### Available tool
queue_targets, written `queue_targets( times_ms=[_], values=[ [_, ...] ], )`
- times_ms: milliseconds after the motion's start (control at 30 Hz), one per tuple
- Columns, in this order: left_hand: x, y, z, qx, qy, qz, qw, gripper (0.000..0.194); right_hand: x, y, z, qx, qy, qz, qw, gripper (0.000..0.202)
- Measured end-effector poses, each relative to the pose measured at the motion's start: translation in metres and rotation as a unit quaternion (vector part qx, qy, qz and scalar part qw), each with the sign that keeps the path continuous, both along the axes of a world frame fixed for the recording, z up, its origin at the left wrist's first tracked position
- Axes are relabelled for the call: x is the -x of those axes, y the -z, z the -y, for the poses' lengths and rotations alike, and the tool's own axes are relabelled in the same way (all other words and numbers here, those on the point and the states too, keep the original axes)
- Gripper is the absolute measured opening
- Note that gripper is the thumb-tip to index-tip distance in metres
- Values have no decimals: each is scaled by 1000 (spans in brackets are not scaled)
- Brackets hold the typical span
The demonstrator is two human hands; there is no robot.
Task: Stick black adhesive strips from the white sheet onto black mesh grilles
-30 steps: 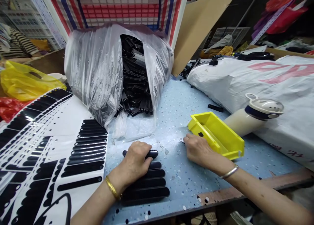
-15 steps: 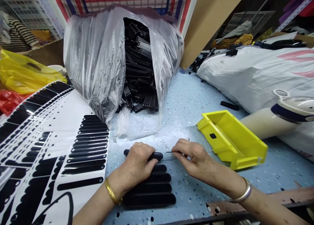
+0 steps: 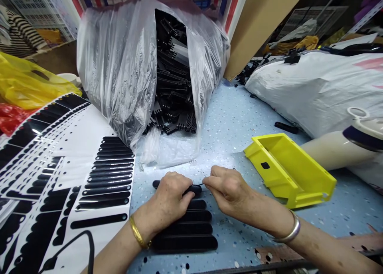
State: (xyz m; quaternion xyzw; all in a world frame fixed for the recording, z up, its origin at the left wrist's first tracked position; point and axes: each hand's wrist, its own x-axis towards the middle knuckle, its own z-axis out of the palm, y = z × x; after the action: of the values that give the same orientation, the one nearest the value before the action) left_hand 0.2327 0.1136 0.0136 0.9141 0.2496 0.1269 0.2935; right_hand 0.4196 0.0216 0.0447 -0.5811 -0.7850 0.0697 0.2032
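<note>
Left hand (image 3: 172,196) clasping far bar (image 3: 196,190) | right hand (image 3: 227,189) pinching dark sliver (image 3: 201,184) at bar's end | slack left hold could let bar skid, sliver slip!

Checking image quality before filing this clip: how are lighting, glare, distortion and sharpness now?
Head view: light pools on the blue tabletop beyond the hands, upper right dim; head view: glare streaks the black strips, sheen on the plastic bag; head view: bottle seems stretched, probably lens distortion; head view: left hand and right hand reasonably sharp.
</note>
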Motion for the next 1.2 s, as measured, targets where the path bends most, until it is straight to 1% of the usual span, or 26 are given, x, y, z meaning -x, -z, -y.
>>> queue_targets(
  times_ms=[200, 300, 367, 433, 533, 633, 733, 900, 1067, 1200],
  values=[
    [0, 1, 0, 4, 2, 4, 1000, 10, 1, -2, 0, 6, -6, 23, 1000, 26],
    [-1, 0, 0, 16, 1, -5, 1000, 9, 1, -5, -5, 37, -2, 14, 999, 24],
    [-2, -2, -1, 26, -2, -8, 1000, 10, 2, -6, -13, 87, 7, -7, 996, 22],
    [-3, -4, -2, 36, -4, -11, 999, 11, 2, -7, -25, 145, 33, -44, 988, 19],
    [-5, -6, -2, 45, -6, -20, 999, 10, 3, -3, -44, 238, 89, -140, 957, 13],
    [-6, -8, -2, 46, -9, -26, 999, 9, 4, 3, -56, 304, 106, -208, 924, 12],
    [-5, -8, -2, 52, -11, -18, 998, 8, 6, 7, -58, 319, 107, -230, 913, 12],
    [-6, -3, -2, 64, -11, 13, 998, 6, 6, 7, -54, 326, 123, -266, 899, 10],
    [-5, -2, -4, 64, 2, -10, 998, 8, 7, 6, -53, 347, 112, -288, 885, 11],
    [-5, -5, -4, 67, 7, -10, 998, 9, 10, 1, -49, 338, 113, -303, 884, 9]
  ],
)
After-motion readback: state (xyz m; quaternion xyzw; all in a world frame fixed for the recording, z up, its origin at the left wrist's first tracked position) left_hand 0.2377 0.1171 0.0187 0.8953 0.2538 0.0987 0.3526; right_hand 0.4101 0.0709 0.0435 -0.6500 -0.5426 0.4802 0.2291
